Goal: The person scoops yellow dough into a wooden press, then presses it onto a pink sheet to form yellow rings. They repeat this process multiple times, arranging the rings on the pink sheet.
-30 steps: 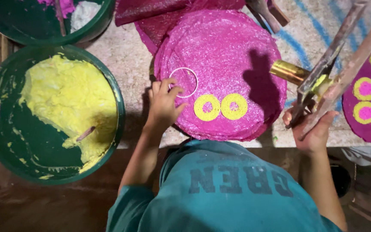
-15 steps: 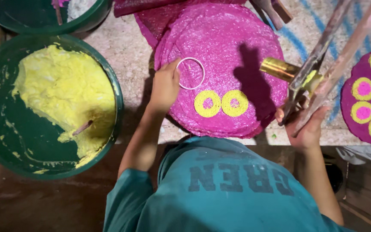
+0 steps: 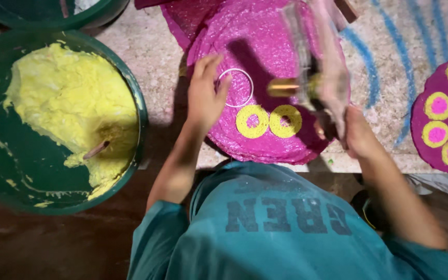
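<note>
Two yellow rings (image 3: 268, 121), one white hoop (image 3: 235, 87), two green tubs (image 3: 58, 122)

ring (image 3: 235, 88) on the disc (image 3: 265, 52), two powder rings (image 3: 268, 121) nearer the person; basin (image 3: 58, 122) left of disc.
</note>
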